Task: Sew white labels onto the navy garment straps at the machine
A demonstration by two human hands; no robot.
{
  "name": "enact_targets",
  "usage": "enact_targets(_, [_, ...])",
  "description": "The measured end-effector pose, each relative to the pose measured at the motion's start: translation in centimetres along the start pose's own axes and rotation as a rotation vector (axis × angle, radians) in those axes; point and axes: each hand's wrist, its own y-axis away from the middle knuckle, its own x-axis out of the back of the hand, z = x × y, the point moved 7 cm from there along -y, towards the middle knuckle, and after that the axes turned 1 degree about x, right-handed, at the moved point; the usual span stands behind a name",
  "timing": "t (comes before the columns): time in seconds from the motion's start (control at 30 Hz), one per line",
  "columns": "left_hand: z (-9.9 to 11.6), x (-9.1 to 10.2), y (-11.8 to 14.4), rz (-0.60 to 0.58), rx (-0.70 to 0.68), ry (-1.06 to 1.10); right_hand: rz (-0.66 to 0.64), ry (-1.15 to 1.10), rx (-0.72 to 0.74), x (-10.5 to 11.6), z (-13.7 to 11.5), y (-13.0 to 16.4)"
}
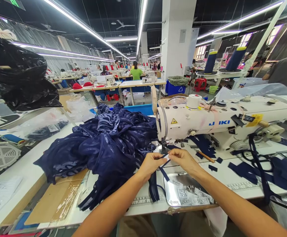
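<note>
My left hand (152, 165) and my right hand (183, 160) meet in front of the sewing machine's needle area. Both are closed in a pinch on a narrow navy fabric strip (164, 173), whose end hangs below my fingers. A small white piece shows between the fingertips; what it is I cannot make out. Just behind my hands is the head of a white sewing machine (195, 121). A large heap of sheer navy fabric (104, 151) lies to the left, close by my left hand. Beneath my right hand is a shiny metal plate (190, 199).
Navy fabric pieces (244, 171), scissors (255, 156) and an orange-handled tool (206, 156) lie to the right. Cardboard (57, 199) sticks out under the heap. Thread cones (210, 63) stand behind the machine, and a black plastic bag (17, 75) hangs at left.
</note>
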Motion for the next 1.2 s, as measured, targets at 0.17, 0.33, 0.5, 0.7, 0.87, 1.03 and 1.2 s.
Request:
enact_targets(0.17, [2.9, 0.0, 1.5, 0.162, -0.424, -0.445, 0.064, -0.039, -0.037, 0.4, 0.5, 0.0])
enact_targets(0.33, [4.5, -1.2, 3.8, 0.367, -0.805, -0.963, 0.105, -0.065, -0.051, 0.6, 0.7, 0.1])
enact_targets(0.5, [4.5, -1.7, 4.2, 0.441, -0.893, -1.117, 0.081, -0.081, -0.059, 0.4, 0.9, 0.3])
enact_targets(0.7, [4.7, -1.9, 4.6, 0.475, -0.958, -1.138, 0.086, -0.112, -0.059, 0.5, 1.2, 0.3])
enact_targets(0.87, [4.5, -2.0, 4.4, 0.469, -0.946, -1.129, 0.092, -0.115, -0.057, 0.4, 1.3, 0.3])
enact_targets(1.03, [4.4, -1.5, 3.9, 0.405, -0.835, -0.974, 0.101, -0.09, -0.044, 0.6, 1.1, 0.3])
enact_targets(1.2, [3.0, -0.4, 1.4, 0.132, -0.445, -0.579, 0.09, -0.023, -0.005, 0.7, 0.7, 0.3])
